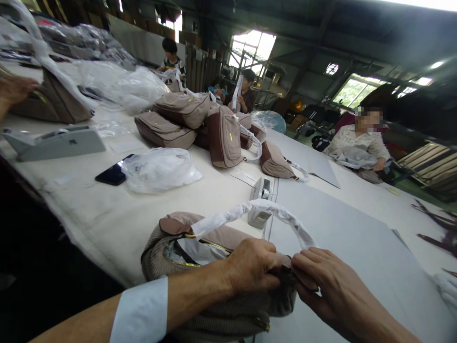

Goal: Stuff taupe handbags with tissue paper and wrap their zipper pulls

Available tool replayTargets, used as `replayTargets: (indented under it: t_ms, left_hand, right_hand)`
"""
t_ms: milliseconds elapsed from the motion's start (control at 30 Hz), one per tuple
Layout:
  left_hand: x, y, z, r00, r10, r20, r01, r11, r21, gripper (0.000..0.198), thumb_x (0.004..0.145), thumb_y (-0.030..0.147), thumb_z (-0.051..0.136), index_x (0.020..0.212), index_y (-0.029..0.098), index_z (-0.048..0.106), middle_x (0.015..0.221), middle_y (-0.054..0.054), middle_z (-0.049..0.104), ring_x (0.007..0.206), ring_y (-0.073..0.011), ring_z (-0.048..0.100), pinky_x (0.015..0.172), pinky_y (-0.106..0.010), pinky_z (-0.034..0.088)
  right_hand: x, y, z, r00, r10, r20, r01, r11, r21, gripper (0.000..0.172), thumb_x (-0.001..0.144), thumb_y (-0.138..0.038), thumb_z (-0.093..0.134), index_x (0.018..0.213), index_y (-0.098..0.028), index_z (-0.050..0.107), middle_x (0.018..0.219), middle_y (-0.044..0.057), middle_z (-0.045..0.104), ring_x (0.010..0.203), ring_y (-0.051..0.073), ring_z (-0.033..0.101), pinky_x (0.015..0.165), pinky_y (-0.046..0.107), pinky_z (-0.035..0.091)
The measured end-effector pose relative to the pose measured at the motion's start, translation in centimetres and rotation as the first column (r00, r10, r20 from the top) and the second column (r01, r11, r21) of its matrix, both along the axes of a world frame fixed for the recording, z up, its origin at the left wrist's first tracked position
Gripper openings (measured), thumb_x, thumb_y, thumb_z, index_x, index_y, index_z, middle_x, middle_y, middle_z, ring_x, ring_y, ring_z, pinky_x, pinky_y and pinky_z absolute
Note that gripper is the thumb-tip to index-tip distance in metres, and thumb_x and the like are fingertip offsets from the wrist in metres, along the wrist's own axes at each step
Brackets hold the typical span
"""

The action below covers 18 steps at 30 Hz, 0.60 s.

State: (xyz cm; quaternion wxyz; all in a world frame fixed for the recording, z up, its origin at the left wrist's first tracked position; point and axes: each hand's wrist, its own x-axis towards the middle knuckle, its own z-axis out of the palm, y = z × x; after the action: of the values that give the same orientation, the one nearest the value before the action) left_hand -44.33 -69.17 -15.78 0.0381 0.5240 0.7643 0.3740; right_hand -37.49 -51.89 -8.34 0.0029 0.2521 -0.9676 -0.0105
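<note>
A taupe corduroy handbag point(246, 233) lies on the white table at the lower centre, its gold zipper open and pale stuffing showing inside. Its strap point(250, 207) is wrapped in white paper and arches up over the bag. My left hand point(250, 267) is closed on the bag's right end, by the dark tab below the strap. Fingers of my right hand point(317, 271) pinch the same end of the bag, close beside my left hand.
Behind the bag stands a grey tape dispenser point(260, 202). Farther back are a plastic bag point(160, 169), a phone point(112, 175) and several handbags point(224, 138). At left, another person's hand point(16, 90) touches a bag. Seated people point(360, 138) work beyond the table.
</note>
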Motion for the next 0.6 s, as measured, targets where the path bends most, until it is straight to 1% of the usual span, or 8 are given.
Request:
replayTargets:
  t_ms: [133,233,300,333,400,467,533,600]
  left_hand:
    - [1.0,-1.7,1.1,0.991,0.105,-0.078,-0.102,0.994,0.045,0.021,0.076,0.037,0.062,0.081,0.016,0.06,0.089,-0.005,0.06,0.084,-0.018,0.055,0.075,-0.027,0.044]
    - [1.6,-3.1,1.5,0.976,0.206,-0.075,-0.215,0.966,-0.146,0.019,0.086,0.025,0.046,0.078,0.015,0.06,0.084,-0.006,0.06,0.081,-0.0185,0.056,0.075,-0.029,0.046]
    - [1.6,-3.4,1.3,0.971,0.231,-0.066,-0.24,0.936,-0.259,0.018,0.086,0.016,0.043,0.082,0.014,0.06,0.086,-0.007,0.062,0.081,-0.0189,0.057,0.074,-0.029,0.047]
    - [1.5,-3.1,1.2,0.973,0.218,-0.071,-0.229,0.936,-0.266,0.015,0.085,0.017,0.046,0.086,0.014,0.06,0.091,-0.007,0.062,0.084,-0.0195,0.057,0.075,-0.029,0.048]
    - [1.1,-2.1,0.9,0.981,0.158,-0.116,-0.179,0.962,-0.205,0.014,0.083,0.021,0.052,0.091,0.014,0.06,0.098,-0.008,0.06,0.089,-0.0206,0.056,0.079,-0.03,0.047]
    - [0.8,-0.8,0.8,0.98,0.116,-0.163,-0.143,0.977,-0.161,0.016,0.083,0.025,0.052,0.088,0.014,0.062,0.094,-0.008,0.06,0.087,-0.0206,0.057,0.078,-0.03,0.048]
    - [0.8,0.6,0.8,0.98,0.099,-0.173,-0.134,0.969,-0.207,0.018,0.083,0.025,0.05,0.086,0.014,0.064,0.091,-0.009,0.06,0.082,-0.0216,0.058,0.071,-0.031,0.049]
    - [1.0,1.7,0.8,0.986,0.09,-0.139,-0.13,0.941,-0.313,0.019,0.079,0.021,0.05,0.088,0.012,0.064,0.091,-0.011,0.061,0.079,-0.0246,0.06,0.065,-0.033,0.05]
  right_hand:
    - [0.4,0.3,0.2,0.997,-0.008,-0.073,0.003,0.998,-0.07,0.015,0.077,-0.014,0.053,0.067,-0.021,0.044,0.064,-0.002,0.052,0.06,0.014,0.047,0.06,0.027,0.033]
    - [0.2,0.4,0.4,0.996,0.017,-0.085,-0.027,0.993,-0.116,0.013,0.077,-0.015,0.054,0.069,-0.021,0.046,0.066,-0.001,0.052,0.061,0.015,0.046,0.062,0.028,0.033]
    - [-0.1,0.4,0.3,0.993,0.066,-0.099,-0.08,0.986,-0.148,0.011,0.079,-0.014,0.051,0.071,-0.021,0.047,0.067,-0.001,0.053,0.063,0.015,0.046,0.064,0.029,0.033]
    - [-0.3,0.3,0.2,0.99,0.095,-0.109,-0.111,0.981,-0.161,0.011,0.08,-0.013,0.05,0.072,-0.02,0.048,0.067,0.0,0.053,0.064,0.016,0.045,0.065,0.029,0.034]
    - [-0.6,0.0,0.0,0.979,0.151,-0.134,-0.174,0.968,-0.181,0.013,0.083,-0.011,0.046,0.073,-0.02,0.048,0.068,0.0,0.053,0.065,0.016,0.045,0.067,0.029,0.034]
    - [-0.8,-0.2,-0.3,0.97,0.188,-0.156,-0.216,0.959,-0.184,0.015,0.084,-0.01,0.045,0.073,-0.019,0.048,0.067,0.001,0.053,0.065,0.015,0.045,0.069,0.029,0.035]
    - [-0.9,-0.4,-0.5,0.964,0.199,-0.174,-0.23,0.956,-0.18,0.016,0.084,-0.009,0.044,0.074,-0.019,0.05,0.067,0.001,0.053,0.066,0.015,0.046,0.072,0.03,0.036]
    - [-0.8,-0.5,-0.7,0.962,0.196,-0.192,-0.229,0.958,-0.171,0.015,0.085,-0.009,0.044,0.076,-0.019,0.052,0.067,0.001,0.054,0.067,0.015,0.048,0.077,0.032,0.036]
